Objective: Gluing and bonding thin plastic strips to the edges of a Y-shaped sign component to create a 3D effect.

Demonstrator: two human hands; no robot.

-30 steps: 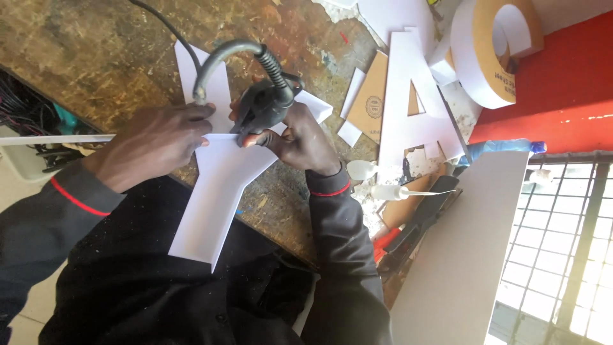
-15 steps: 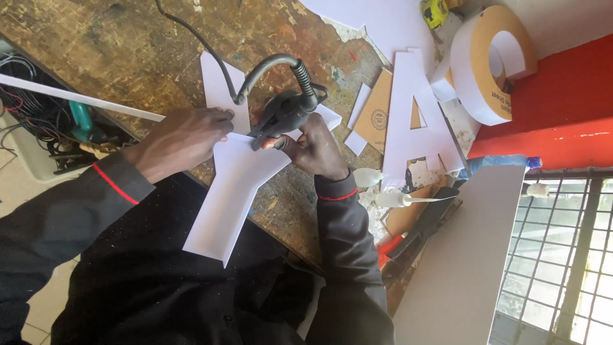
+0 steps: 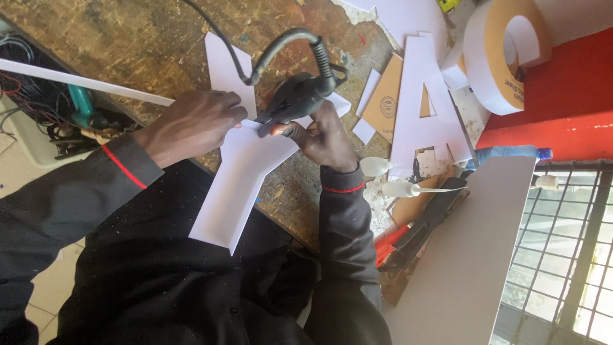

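While the left hand (image 3: 195, 124) presses flat on the white Y-shaped cutout (image 3: 239, 169), fingers spread narrow along its upper edge, the right hand (image 3: 325, 131) is closed round the grip of a black corded tool (image 3: 297, 96), which looks like a glue gun, its tip touching the cutout at the fork. The cutout lies on the worn desk (image 3: 128, 45), its stem hanging past the near edge over the person's dark lap; a thin raised strip seems to run along the stem's edge.

To do this well, I judge the nozzle should stay right in the seam and move at an even pace, so the bead does not clump. The left hand is best kept just beside the tip but never in front of it, holding the piece down so the overhanging stem does not tip or twist. The cable (image 3: 281, 45) loops above the tool; keeping it off the white face avoids smears and drag.

Further right lie a white A-shaped cutout (image 3: 424, 108), a brown card (image 3: 386, 102), a big roll of tape (image 3: 501, 54), two small white bottles (image 3: 399, 188) and a pale board (image 3: 472, 255) leaning by the window grille (image 3: 568, 255). A long white strip (image 3: 83, 83) crosses above a tray of wires (image 3: 38, 108) on the left.
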